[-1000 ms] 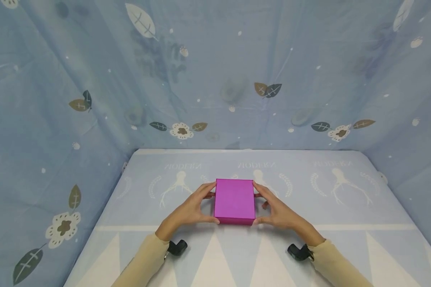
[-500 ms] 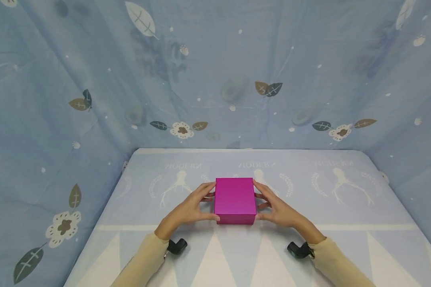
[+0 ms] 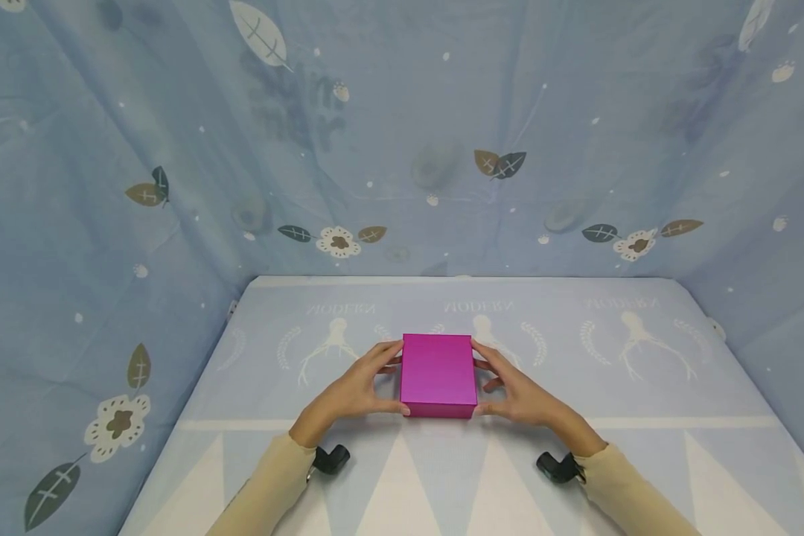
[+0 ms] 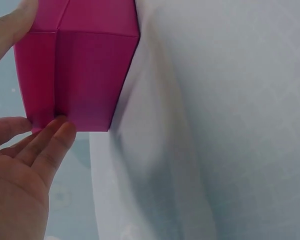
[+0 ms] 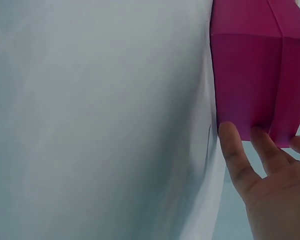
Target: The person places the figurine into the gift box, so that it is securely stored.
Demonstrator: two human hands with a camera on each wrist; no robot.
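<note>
A square magenta box with a lid stands on the table in the middle of the head view. My left hand grips the lid from the left, its thumb at the near corner and its index finger at the far one. From the other side my right hand holds it the same way. In the left wrist view, a seam parts the lid from the box base, and some fingertips touch along that seam. The right wrist view has fingertips at the end of the base. What the box contains is hidden.
A pale blue and white printed cloth covers the table. Blue patterned curtains close off the back and both sides. Black wrist-worn devices sit by the sleeve cuffs.
The lid rose slightly between one second and half a second ago, and now sits a little lower again. Both hands keep their hold at the sides, nearly still.
</note>
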